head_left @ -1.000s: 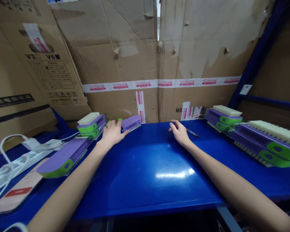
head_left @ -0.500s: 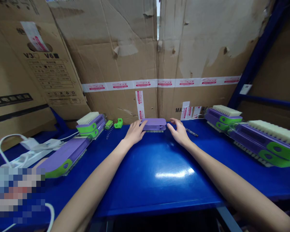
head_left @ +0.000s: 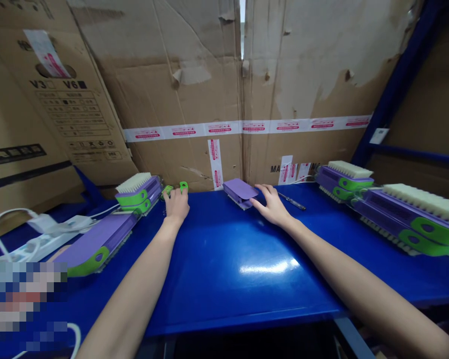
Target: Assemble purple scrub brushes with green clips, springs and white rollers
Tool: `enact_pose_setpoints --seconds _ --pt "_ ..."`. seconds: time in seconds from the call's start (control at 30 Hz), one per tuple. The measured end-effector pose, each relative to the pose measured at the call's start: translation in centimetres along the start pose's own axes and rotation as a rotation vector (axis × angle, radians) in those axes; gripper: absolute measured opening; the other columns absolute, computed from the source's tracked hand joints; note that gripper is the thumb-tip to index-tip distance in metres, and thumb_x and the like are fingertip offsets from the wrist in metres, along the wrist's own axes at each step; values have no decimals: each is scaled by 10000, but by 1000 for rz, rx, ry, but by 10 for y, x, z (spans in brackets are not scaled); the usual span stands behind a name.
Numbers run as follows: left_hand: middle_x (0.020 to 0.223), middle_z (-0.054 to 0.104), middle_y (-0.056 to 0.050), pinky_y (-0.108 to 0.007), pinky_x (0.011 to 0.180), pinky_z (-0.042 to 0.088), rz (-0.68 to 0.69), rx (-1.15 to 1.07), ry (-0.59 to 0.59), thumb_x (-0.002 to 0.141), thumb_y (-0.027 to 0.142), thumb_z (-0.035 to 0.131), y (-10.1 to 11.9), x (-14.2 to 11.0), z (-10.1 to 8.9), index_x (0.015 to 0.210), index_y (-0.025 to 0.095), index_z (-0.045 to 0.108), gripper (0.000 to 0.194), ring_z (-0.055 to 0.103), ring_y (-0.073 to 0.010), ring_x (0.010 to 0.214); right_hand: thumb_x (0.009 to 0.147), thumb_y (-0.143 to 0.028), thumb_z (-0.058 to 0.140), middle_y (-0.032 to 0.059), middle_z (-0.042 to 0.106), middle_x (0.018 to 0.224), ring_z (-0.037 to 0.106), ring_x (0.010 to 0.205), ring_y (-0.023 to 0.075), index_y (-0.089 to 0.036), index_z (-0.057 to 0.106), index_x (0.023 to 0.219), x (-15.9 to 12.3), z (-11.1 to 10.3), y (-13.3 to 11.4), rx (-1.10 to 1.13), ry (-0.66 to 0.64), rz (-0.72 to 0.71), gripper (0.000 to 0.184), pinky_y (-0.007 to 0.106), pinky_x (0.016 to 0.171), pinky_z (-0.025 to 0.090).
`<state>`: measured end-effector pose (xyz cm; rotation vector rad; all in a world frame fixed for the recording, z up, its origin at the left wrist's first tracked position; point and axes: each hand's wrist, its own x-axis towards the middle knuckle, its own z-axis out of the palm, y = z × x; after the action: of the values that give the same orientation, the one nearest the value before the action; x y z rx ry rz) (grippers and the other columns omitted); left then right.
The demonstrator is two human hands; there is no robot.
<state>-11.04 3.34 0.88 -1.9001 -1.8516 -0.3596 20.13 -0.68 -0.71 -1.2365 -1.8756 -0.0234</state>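
In the head view, my right hand [head_left: 272,203] has its thumb and fingers about the right end of a purple brush [head_left: 239,189]. This brush sits turned at an angle on the blue table, pale bristles down, its near end without a green cap. To the left, my left hand [head_left: 177,205] reaches to the table's back, its fingers closed at a green plastic end piece [head_left: 183,187] and partly hiding it. A smaller green part [head_left: 167,190] lies just beside those fingers. The spring close by is mostly covered by the hand.
A screwdriver [head_left: 292,201] lies right of my right hand. Purple-green brushes stand at left [head_left: 93,242] and right [head_left: 407,217], some stacked. A white power strip [head_left: 60,234] with cables lies at left. Cardboard [head_left: 179,99] walls the back; a blue post [head_left: 396,85] rises at right.
My left hand slid the purple brush rightward to my right hand, let go, and moved back left to the green pieces. My right hand has closed on the brush, which is now turned at an angle.
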Motion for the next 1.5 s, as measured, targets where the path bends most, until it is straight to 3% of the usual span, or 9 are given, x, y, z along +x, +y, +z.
enact_pose_setpoints --seconds 0.17,0.4,0.63,0.77,1.0,1.1,1.23,1.5 --pt "1060 626 -176 -426 866 370 258 33 -96 740 31 400 6 1 -9 1192 106 541 480 531 -309 1053 845 -498 477 148 496 1240 455 1175 309 -197 483 1286 0 0 0 -9 -5 3 534 477 1006 382" --pt "981 643 -126 -395 821 376 493 -40 20 823 60 373 28 -3 -11 1144 129 579 388 540 -270 988 853 -453 495 155 495 1244 463 1163 308 -181 465 1292 -1 -4 -9 -34 -13 -89 517 492 980 403" --pt "957 631 -116 -362 789 388 674 -116 172 845 132 409 57 -14 -28 1136 138 576 335 530 -251 947 866 -360 499 148 497 1310 418 1236 284 -171 530 1201 -3 -5 -30 -122 -4 -321 386 465 998 392" --pt "955 621 -136 -374 790 386 577 -120 211 838 161 421 55 -11 -36 1118 122 580 325 518 -266 955 874 -339 494 137 530 1302 410 1263 274 -155 555 1171 -4 -4 -36 -198 -57 -410 355 453 1014 371" --pt "1056 569 -211 -418 776 393 -62 5 109 831 173 360 8 -6 -17 1092 75 577 353 497 -347 1026 881 -300 472 135 512 1340 449 1243 270 -128 528 1237 -3 -5 -34 -336 -200 -453 400 454 1034 344" --pt "1109 566 -233 -438 782 401 -238 11 6 818 185 369 -6 -7 -7 1095 71 579 366 496 -362 1052 882 -280 460 141 498 1354 453 1242 267 -127 518 1258 -2 -5 -32 -376 -216 -416 409 461 1036 334" --pt "1083 609 -215 -445 812 404 -238 2 -122 816 180 369 -11 -7 -4 1101 93 584 368 522 -344 1059 883 -263 444 135 486 1367 437 1259 267 -129 507 1279 -1 -6 -29 -414 -225 -367 422 469 1040 320" --pt "1100 641 -144 -403 821 427 67 -72 -168 858 241 375 4 -5 -11 1132 129 562 351 562 -297 1048 874 -233 436 140 472 1378 428 1266 273 -119 504 1282 1 -7 -26 -486 -217 -330 429 471 1036 307"
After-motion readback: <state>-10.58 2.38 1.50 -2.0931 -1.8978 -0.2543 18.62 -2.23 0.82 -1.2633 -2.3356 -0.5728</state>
